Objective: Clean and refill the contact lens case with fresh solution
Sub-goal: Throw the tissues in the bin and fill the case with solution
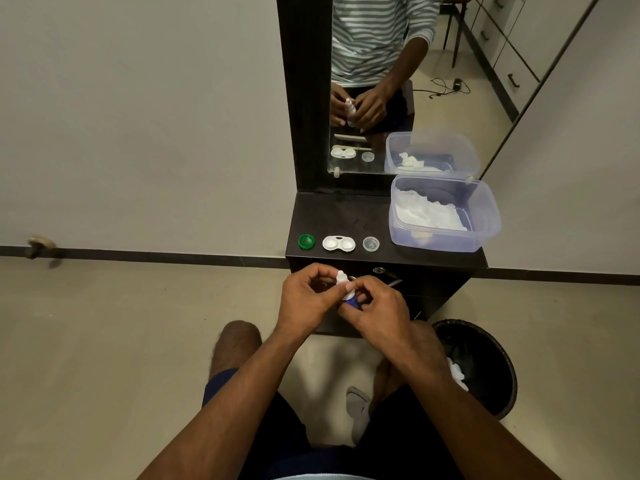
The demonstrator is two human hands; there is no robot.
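Observation:
A white contact lens case [338, 243] lies uncapped on the dark shelf [332, 213], both wells facing up. A green cap [306, 241] lies left of it and a clear cap [371, 244] right of it. In front of the shelf I hold a small white solution bottle [343, 278] with a blue label. My right hand [375, 310] wraps its body. My left hand [306, 296] has its fingertips at the bottle's white top. Most of the bottle is hidden by my fingers.
A clear plastic tub [485, 216] holding white tissue stands at the shelf's right end. A mirror [398, 81] rises behind the shelf. A black waste bin [485, 368] with crumpled tissue stands on the floor at the right, by my knee.

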